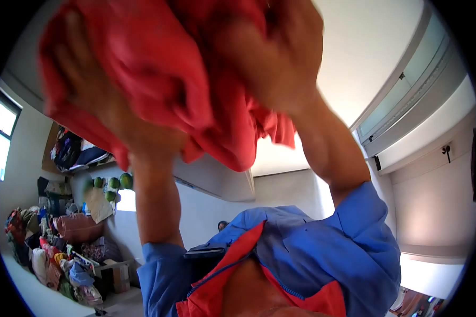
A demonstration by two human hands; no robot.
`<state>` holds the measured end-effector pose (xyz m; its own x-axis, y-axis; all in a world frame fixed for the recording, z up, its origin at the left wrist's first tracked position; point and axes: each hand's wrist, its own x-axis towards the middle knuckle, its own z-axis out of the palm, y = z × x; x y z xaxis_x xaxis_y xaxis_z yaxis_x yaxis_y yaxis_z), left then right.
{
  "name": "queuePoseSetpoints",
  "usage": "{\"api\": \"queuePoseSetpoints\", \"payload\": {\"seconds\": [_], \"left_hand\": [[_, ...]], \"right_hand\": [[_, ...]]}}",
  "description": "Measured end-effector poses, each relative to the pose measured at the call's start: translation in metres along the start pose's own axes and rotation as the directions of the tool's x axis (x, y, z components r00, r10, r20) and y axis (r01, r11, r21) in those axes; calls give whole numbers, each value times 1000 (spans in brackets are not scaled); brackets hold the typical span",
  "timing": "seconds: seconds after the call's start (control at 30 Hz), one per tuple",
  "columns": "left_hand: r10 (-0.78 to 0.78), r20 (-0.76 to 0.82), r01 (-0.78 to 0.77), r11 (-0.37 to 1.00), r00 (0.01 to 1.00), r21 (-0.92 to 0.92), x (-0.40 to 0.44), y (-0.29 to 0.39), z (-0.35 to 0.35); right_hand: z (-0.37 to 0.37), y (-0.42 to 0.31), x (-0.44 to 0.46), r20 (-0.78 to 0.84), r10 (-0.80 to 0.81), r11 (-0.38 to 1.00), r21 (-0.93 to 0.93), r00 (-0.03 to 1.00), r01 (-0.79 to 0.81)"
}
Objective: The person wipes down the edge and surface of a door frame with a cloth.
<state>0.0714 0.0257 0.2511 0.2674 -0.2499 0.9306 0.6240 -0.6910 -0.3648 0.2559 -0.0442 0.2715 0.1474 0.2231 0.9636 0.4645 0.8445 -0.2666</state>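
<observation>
A bunched red cloth (158, 58) fills the upper part of the head view, raised high in front of me. Its folds hang down between my arms, and I cannot tell whether it is a garment. My left hand (103, 98) grips it on the left side, with the fingers partly covered by the folds. On the right, my right hand (280, 58) is closed on the same cloth, somewhat blurred. Both arms stretch upward from the rolled sleeves of my blue jacket (312, 238), which has a red collar and an open zip.
A heap of clothes and bags (63, 248) lies at the left, near a white bin (116, 274). Above it is a shelf with folded clothes (79, 150). A window (0, 132) is at far left, and overhead cabinets (407, 79) are at right.
</observation>
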Motion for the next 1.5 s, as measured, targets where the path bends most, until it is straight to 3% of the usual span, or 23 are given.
{"api": "queuePoseSetpoints", "payload": {"seconds": [0.07,0.1,0.17,0.2,0.27,0.37,0.4,0.47,0.53,0.6,0.63,0.8,0.87,0.93,1.0,1.13,1.2,1.27,1.3,1.33,1.4,1.47,1.5], "left_hand": [[39,-8,-38,997,999,63,21,-13,6],[50,-5,-49,995,999,82,25,-16,9],[34,23,-36,994,999,101,11,-11,10],[6,42,-10,995,999,102,-2,-3,7],[-116,121,106,991,986,83,-48,18,4],[-347,365,336,937,864,94,-165,61,-13],[-102,552,126,992,827,-5,-239,51,-16],[-108,631,148,989,769,-11,-222,118,-18],[-138,599,161,987,789,14,-240,149,-14],[-174,558,182,982,811,42,-266,169,-15],[-174,554,184,982,814,38,-286,174,-17],[-263,788,399,917,556,25,-339,179,-45],[-226,732,297,954,643,34,-296,162,-30],[-216,581,177,976,785,123,-233,139,-26],[-203,393,108,962,897,251,-177,112,-16],[-126,276,54,966,953,254,-34,63,-13],[-69,251,9,973,966,232,12,42,-16],[-11,228,-37,978,974,207,40,23,-13],[26,172,-88,926,985,368,49,16,-8],[68,122,-122,844,990,523,54,5,-2],[56,120,-109,860,991,499,42,-18,1],[71,109,-98,957,992,274,24,-29,-6],[-184,292,191,982,938,5,27,-7,-38]], "right_hand": [[9,15,32,99,-161,834,545,982,82],[-2,17,30,86,-142,829,554,986,71],[-22,14,17,330,-2,858,486,944,-168],[-21,17,5,296,4,937,331,955,-106],[-11,50,-50,214,324,905,212,921,-368],[-17,64,-130,311,420,816,281,853,-504],[-20,69,-157,358,467,754,316,809,-575],[-22,76,-211,347,512,745,275,786,-607],[-22,83,-266,335,549,745,220,766,-630],[-23,84,-322,349,708,587,194,614,-786],[-24,89,-348,346,707,591,189,616,-784],[-24,67,-369,294,821,504,29,489,-863],[-25,64,-333,291,778,576,22,557,-817],[-17,56,-285,177,600,772,127,780,-622],[-14,52,-232,214,559,768,231,801,-598],[-7,28,-118,117,310,912,244,943,-330],[-2,17,-73,-9,152,980,134,988,-149],[3,7,-44,-58,116,993,9,992,-115],[0,21,-37,-76,-56,995,-89,996,49],[-1,21,-32,-80,-64,992,-110,995,55],[10,10,-29,-186,-105,985,-151,977,77],[27,-19,-38,-174,-53,967,-254,983,7],[35,-7,-38,-212,-216,953,-259,953,158]]}}
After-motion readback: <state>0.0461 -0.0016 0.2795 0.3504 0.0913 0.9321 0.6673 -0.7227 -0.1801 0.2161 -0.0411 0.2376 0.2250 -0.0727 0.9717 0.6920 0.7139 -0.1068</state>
